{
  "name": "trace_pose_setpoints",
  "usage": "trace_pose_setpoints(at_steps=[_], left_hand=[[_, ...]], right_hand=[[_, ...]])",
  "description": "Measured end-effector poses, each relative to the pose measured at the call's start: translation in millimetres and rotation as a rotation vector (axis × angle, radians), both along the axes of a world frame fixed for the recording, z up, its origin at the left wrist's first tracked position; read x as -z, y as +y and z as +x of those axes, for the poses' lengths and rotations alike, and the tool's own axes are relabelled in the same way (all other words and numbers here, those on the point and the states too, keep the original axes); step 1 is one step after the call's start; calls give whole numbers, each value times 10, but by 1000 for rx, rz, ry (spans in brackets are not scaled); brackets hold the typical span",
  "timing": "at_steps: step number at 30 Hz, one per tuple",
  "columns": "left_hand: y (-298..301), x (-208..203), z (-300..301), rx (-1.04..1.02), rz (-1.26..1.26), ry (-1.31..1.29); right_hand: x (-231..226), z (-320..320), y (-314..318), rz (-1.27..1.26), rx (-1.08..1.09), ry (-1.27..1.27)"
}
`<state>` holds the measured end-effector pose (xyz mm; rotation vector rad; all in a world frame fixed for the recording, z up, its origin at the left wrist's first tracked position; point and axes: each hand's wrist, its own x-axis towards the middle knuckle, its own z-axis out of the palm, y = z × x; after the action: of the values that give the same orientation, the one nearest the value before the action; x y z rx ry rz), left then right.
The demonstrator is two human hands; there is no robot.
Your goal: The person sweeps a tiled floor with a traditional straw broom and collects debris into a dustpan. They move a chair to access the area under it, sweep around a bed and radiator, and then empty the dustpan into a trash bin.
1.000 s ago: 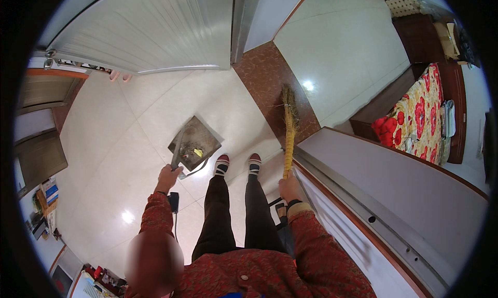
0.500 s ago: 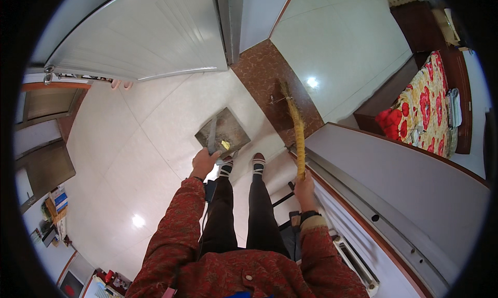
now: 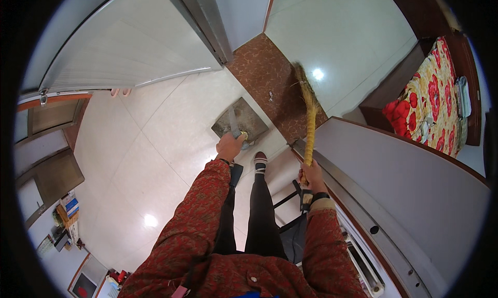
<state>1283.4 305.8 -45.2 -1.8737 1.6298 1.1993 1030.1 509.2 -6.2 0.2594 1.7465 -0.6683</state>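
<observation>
My left hand point(image 3: 229, 146) is closed round the handle of a grey square dustpan point(image 3: 254, 117), which is low over or on the pale floor beside the brown threshold strip. A small yellow scrap point(image 3: 244, 135) shows in the pan next to my fingers, partly hidden by them. My right hand point(image 3: 313, 177) grips a yellow straw broom point(image 3: 310, 127) by its wrapped handle. The broom's brush end points away from me, over the far right edge of the threshold. On the brown strip lies a small whitish scrap point(image 3: 271, 96).
A grey door point(image 3: 135, 44) stands at the upper left. To the right, a pale panel point(image 3: 394, 168) edges the doorway. Beyond it is a bed with a red-flowered cover point(image 3: 433, 98). A black stool-like frame point(image 3: 290, 225) stands beside my right leg.
The dustpan in my left hand has shifted right and slightly away, closer to the threshold. My right hand has moved the broom to the right. The view has tilted a little.
</observation>
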Motion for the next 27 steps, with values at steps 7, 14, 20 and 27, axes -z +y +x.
trace_pose_setpoints(at_steps=[7, 14, 20, 27], left_hand=[[-83, 33, -359, 13, -29, 5], [-36, 80, -651, 42, -33, 12], [-42, 35, -767, 68, -25, 29], [-35, 15, -559, 135, -87, 15]], right_hand=[[168, 41, 70, 82, -380, 446], [10, 562, 549, 176, -852, 514], [-689, 647, 897, 87, -796, 195], [-1101, 438, 1193, -19, -572, 281]])
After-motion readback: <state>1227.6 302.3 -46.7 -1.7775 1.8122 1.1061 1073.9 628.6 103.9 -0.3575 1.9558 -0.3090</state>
